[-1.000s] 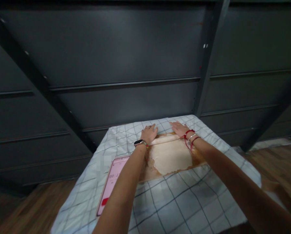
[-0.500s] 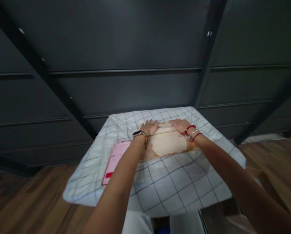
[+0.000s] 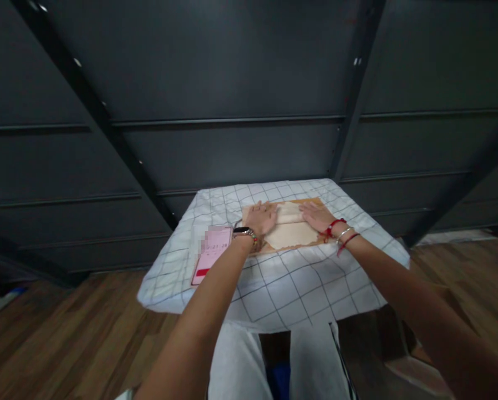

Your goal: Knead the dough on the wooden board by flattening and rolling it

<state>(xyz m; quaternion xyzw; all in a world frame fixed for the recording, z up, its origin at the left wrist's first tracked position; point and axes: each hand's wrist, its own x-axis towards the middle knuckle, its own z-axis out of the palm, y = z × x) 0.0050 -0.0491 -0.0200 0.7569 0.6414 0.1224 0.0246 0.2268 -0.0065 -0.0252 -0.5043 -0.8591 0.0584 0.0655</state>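
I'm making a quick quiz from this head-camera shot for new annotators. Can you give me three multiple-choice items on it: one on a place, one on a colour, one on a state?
1. Where does the phone lie?
A. left of the left hand, on the checked cloth
B. on the wooden floor
C. on top of the dough

2. What colour is the phone's screen?
A. green
B. pink
C. blue

3. How do the hands meet the dough sheet?
A. both lifted clear of it
B. only the right hand touches it
C. both pressed flat on it

Answers:
1. A: it rests on the cloth beside the left wrist.
2. B: the display glows pink with a red patch.
3. C: both palms lie flat on the partly rolled pale sheet, on its brown board.
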